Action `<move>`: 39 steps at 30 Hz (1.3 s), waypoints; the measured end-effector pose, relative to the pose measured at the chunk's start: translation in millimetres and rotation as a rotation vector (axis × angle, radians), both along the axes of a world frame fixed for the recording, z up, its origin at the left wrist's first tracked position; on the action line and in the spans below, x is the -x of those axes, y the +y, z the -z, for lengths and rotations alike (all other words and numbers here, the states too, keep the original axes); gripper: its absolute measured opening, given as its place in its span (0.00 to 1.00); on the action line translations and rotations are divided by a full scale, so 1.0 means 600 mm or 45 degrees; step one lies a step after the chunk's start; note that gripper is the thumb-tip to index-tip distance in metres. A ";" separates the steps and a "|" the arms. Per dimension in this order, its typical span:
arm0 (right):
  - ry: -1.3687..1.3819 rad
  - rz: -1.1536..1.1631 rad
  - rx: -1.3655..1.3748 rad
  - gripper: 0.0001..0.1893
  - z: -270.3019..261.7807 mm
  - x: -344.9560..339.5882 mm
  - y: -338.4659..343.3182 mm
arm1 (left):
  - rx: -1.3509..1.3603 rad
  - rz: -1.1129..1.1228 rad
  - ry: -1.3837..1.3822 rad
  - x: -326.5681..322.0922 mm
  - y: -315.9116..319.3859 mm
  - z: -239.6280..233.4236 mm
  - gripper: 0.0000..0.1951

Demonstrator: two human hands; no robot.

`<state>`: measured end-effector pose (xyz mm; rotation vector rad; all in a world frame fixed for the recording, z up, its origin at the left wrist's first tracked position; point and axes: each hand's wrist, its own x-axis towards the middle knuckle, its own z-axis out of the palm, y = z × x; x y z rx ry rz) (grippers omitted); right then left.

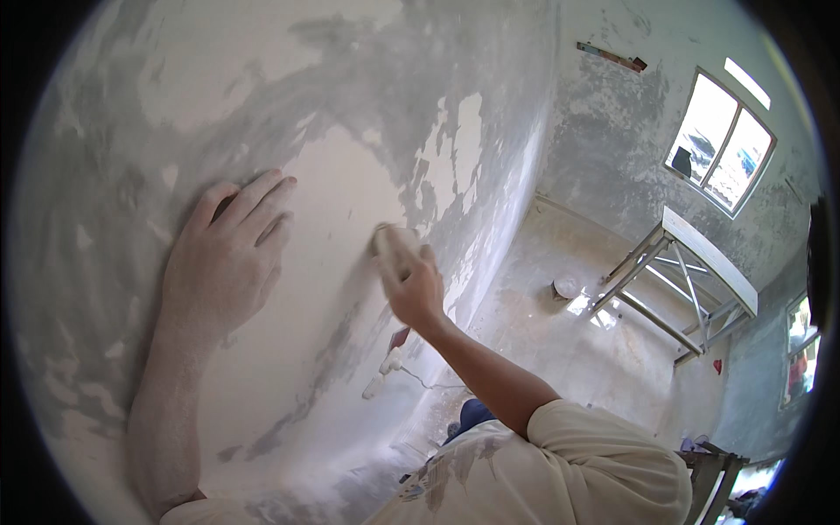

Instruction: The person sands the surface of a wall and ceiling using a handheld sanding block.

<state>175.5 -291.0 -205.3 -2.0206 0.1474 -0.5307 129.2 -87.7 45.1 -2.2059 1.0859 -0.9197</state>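
Note:
My left hand (230, 262), pale with dust, rests against the patchy wall (341, 177) with its fingers slightly apart and nothing held. To its right, my right hand (417, 289) grips a pale, block-like tool (397, 246), probably a sanding block, against the same wall. Motion blur hides the tool's detail. Smooth whitish filler and grey smears cover the wall around both hands. Below my right hand, a dark red recess or box (398, 338) shows at the wall, with a white-smeared fitting (392, 361) and a thin cable (430, 384) beneath it.
A trestle-like scaffold (709, 262) with a plank top stands on the dusty floor (525, 321), a bucket (564, 289) near it. A long level-like bar (610, 57) is on the far wall by a window (718, 141). A dark wooden stand (712, 469) is at lower right.

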 end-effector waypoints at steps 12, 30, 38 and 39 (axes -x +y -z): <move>-0.137 -0.050 -0.567 0.33 -0.036 -0.035 0.018 | -0.023 -0.097 0.090 0.024 0.007 0.004 0.13; -0.336 -0.114 0.157 0.34 -0.007 -0.006 -0.003 | 0.006 -0.013 0.089 0.017 -0.006 0.016 0.12; -0.121 0.046 -0.396 0.33 -0.031 -0.041 0.014 | 0.041 -0.024 0.133 0.012 -0.005 0.038 0.12; -0.102 -0.050 -0.211 0.33 -0.067 -0.009 0.028 | 0.023 -0.040 0.130 0.010 0.002 0.044 0.12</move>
